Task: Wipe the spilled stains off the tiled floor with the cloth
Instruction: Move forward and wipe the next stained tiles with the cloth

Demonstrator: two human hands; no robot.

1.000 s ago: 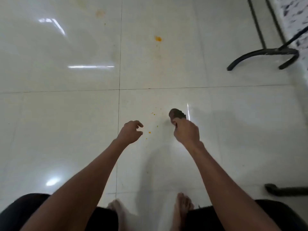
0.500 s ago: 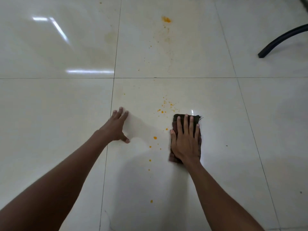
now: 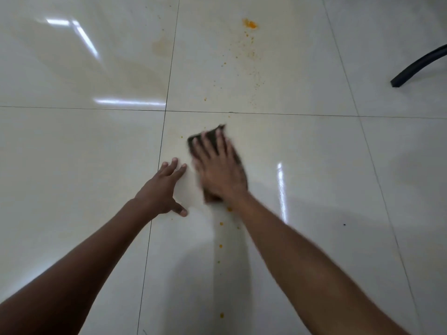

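Nearest the camera, two bare forearms reaching forward and down over glossy pale tiled floor (image 3: 72,165), dark grout lines crossing it. Between the forearms, a loose trail of small orange drops (image 3: 220,246) on the tile, running from the bottom edge up toward the right wrist; one drop just beside that wrist. Farther on, left hand (image 3: 162,189) flat on the floor, fingers straight and spread, thumb out to the side, holding nothing, planted across the vertical grout line. Just to its right, close but apart, right hand (image 3: 221,170) flat with fingers extended and splayed, pressing down on dark cloth (image 3: 212,136); hand and cloth blurred. Cloth on the tile under the palm, dark edges showing beyond the fingertips, along the right side and at the heel of the hand; most of it hidden by the hand, so shape hard to tell. Small orange fleck just left of the cloth's far corner. Beyond the horizontal grout line, fine orange speckles scattered up the far tile to a larger orange blob (image 3: 250,23) near the top. Left of that, a faint yellowish smear (image 3: 161,45) beside the grout line. Far right, curved black bar (image 3: 416,66) resting on the floor, well apart from both hands. Tiny dark speck (image 3: 344,224) on the tile at right. Bright light streaks reflected in the tiles.
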